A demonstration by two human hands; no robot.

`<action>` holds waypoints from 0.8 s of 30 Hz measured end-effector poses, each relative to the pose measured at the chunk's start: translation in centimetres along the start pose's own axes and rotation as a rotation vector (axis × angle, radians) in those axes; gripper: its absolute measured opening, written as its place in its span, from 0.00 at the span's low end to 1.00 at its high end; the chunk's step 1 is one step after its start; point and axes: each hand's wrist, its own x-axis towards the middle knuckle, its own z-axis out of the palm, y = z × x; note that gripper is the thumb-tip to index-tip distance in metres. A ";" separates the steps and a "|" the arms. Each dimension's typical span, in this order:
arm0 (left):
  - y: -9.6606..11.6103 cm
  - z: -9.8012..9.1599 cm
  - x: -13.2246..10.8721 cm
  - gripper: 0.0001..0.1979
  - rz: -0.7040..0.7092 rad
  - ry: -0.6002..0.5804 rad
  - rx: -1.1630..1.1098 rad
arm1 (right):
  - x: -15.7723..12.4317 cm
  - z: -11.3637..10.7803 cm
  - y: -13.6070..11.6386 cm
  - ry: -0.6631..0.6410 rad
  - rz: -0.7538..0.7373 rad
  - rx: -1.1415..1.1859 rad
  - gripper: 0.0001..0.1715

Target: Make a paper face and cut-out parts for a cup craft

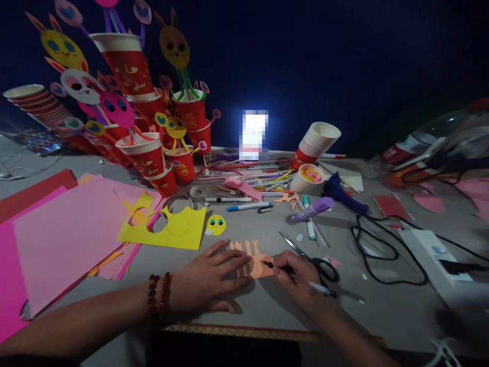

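Note:
My left hand (214,275) lies with fingers spread, its fingertips pressing on a piece of orange paper (263,266) that has cut-out edges along its top. In my right hand (296,280) is a pen (319,288), its tip on the paper, where a curved line shows near my left fingertips. Just beyond the paper sits a yellow paper circle (216,225) with blue eyes. Behind my right hand rest scissors (309,255) with black handles, their blades pointing away to the left.
Sheets of pink paper (69,234) and a cut yellow sheet (183,229) lie at left. Red cups with paper bunny faces (139,153) stand behind. Rightward are a purple glue stick (315,208), a blue glue gun (344,194), a black cord (389,280) and a white power strip (431,255).

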 end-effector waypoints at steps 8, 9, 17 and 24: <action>0.1 0.1 -0.1 0.28 -0.012 0.012 -0.005 | -0.2 0.2 0.3 -0.004 -0.012 0.032 0.09; 0.1 0.1 -0.1 0.28 -0.011 0.011 -0.004 | -0.2 0.2 0.4 -0.005 -0.012 0.032 0.09; 0.1 0.1 0.0 0.28 -0.006 0.003 -0.011 | -0.1 0.0 0.2 -0.020 -0.037 0.045 0.09; 0.1 0.0 0.0 0.29 -0.013 -0.014 -0.011 | 0.3 -0.3 -0.7 -0.037 -0.038 0.052 0.09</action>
